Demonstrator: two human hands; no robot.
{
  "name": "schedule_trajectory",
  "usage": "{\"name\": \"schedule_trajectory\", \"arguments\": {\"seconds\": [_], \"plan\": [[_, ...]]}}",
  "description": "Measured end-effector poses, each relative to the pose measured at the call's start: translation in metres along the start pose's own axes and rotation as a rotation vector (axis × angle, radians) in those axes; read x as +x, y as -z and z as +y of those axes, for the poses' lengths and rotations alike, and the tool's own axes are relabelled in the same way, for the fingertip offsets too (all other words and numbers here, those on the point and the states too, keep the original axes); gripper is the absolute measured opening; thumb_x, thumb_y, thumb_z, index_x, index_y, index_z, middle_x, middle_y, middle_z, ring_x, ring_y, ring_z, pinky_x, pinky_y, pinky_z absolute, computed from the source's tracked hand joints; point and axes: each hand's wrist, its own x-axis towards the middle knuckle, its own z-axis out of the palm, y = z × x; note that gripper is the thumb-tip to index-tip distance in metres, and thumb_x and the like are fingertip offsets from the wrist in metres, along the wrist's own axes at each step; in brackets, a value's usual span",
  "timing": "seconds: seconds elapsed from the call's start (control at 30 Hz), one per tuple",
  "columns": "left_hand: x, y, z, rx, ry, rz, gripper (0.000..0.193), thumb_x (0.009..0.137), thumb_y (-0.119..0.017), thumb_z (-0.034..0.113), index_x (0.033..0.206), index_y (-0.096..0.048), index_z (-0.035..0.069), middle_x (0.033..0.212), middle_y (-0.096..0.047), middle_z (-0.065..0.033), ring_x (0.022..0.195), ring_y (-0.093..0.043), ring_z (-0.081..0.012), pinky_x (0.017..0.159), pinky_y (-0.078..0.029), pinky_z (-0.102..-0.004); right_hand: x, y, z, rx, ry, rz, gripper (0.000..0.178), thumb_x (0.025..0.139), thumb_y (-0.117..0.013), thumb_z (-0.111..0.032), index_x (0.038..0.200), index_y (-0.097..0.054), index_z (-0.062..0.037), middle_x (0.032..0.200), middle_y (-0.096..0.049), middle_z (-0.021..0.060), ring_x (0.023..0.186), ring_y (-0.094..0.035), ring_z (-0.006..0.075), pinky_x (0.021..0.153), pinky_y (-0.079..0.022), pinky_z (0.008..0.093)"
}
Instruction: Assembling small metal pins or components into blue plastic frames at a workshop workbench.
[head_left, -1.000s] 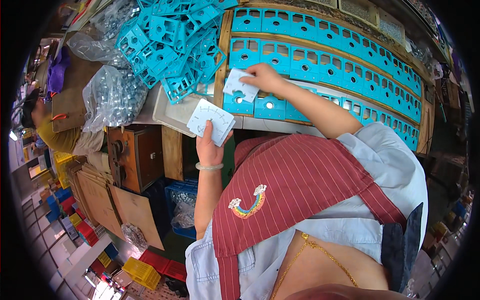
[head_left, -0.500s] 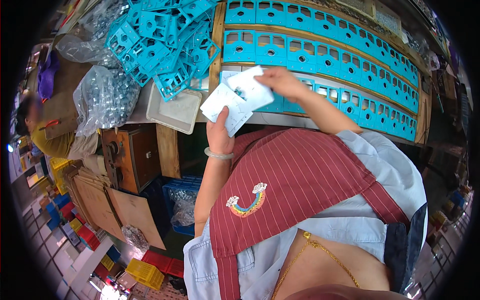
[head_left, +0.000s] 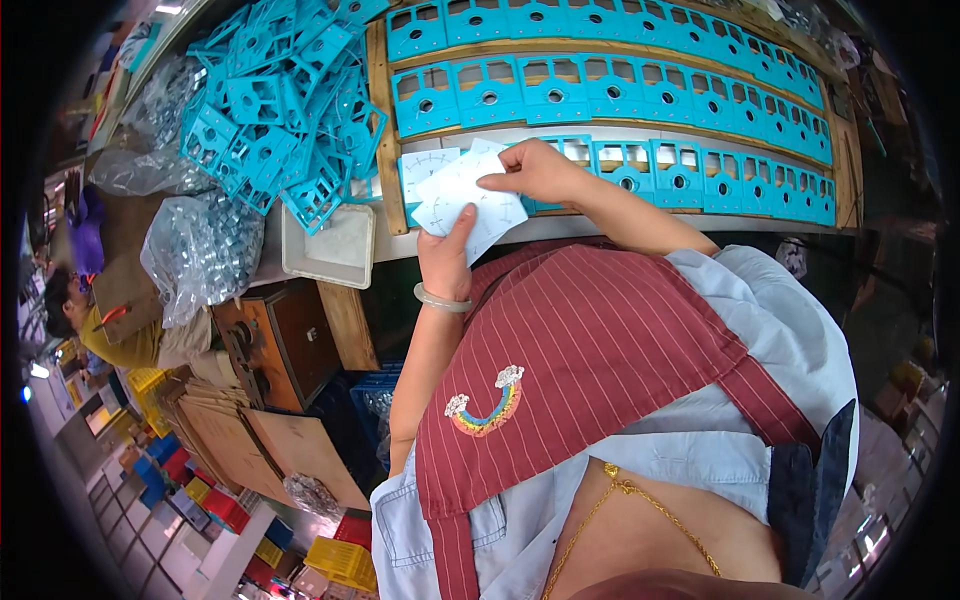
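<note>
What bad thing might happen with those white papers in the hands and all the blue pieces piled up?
The left hand and right hand pinch several loose white sheets at their edges, so one might slip and fall off the bench. The heap of blue plastic frames is stacked unevenly above the white tray; a nudge may tip some down.

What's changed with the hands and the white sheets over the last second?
The right hand drew back from the blue frames and came to the white sheets held up by the left hand; both hands now grip them. The frame rows, the loose pile and the white tray stayed put.
</note>
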Motion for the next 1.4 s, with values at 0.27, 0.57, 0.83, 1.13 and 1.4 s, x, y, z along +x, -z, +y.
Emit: {"name": "schedule_trajectory", "arguments": {"seconds": [0.27,0.57,0.83,1.13,1.4], "plan": [[0.008,-0.004,-0.003,-0.087,-0.013,0.029,0.035,0.087,-0.06,0.005,0.12,-0.05,0.0,0.113,-0.058,-0.0082,0.1,-0.058,-0.0178,0.085,-0.047,-0.031,-0.018,0.066,0.024,0.399,0.023,0.27,0.022,0.085,-0.065,-0.026,0.084,-0.068,-0.0038,0.077,-0.065,-0.0005,0.067,-0.055,0.0061,0.058,-0.044,0.027],[0.006,-0.036,-0.008,0.073,-0.022,0.015,0.042,0.081,-0.065,-0.001,0.12,-0.051,0.001,0.113,-0.059,-0.0084,0.102,-0.058,-0.019,0.086,-0.047,-0.0315,-0.031,0.041,0.02,-0.088,0.126,0.334,0.031,0.078,-0.071,-0.032,0.081,-0.066,-0.0023,0.073,-0.062,0.0063,0.07,-0.057,0.0148,0.066,-0.047,0.0286],[0.013,-0.049,-0.009,-0.059,0.045,0.011,0.042,0.085,-0.061,0.003,0.124,-0.048,0.0,0.117,-0.057,-0.0096,0.104,-0.057,-0.0209,0.087,-0.047,-0.033,-0.042,0.082,0.04,0.494,-0.001,0.227,0.028,0.083,-0.069,-0.024,0.098,-0.067,0.0003,0.083,-0.068,0.0035,0.072,-0.059,0.0069,0.065,-0.048,0.0247],[0.021,-0.071,-0.029,0.111,0.063,-0.102,0.049,0.081,-0.065,0.0,0.125,-0.045,0.0,0.117,-0.057,-0.0114,0.104,-0.058,-0.0231,0.088,-0.048,-0.0348,-0.07,0.141,0.077,-0.874,0.405,0.663,0.026,0.075,-0.072,-0.03,0.087,-0.069,-0.007,0.091,-0.064,0.0109,0.085,-0.061,0.0221,0.073,-0.048,0.0326],[0.015,-0.106,-0.028,-0.004,0.159,-0.134,0.04,0.082,-0.064,0.002,0.12,-0.05,0.0,0.114,-0.058,-0.008,0.103,-0.056,-0.0181,0.089,-0.045,-0.0305,-0.081,0.084,0.066,0.415,-0.109,0.364,0.025,0.083,-0.068,-0.026,0.091,-0.07,-0.0019,0.078,-0.066,0.0009,0.066,-0.055,0.006,0.059,-0.046,0.0222]]}}
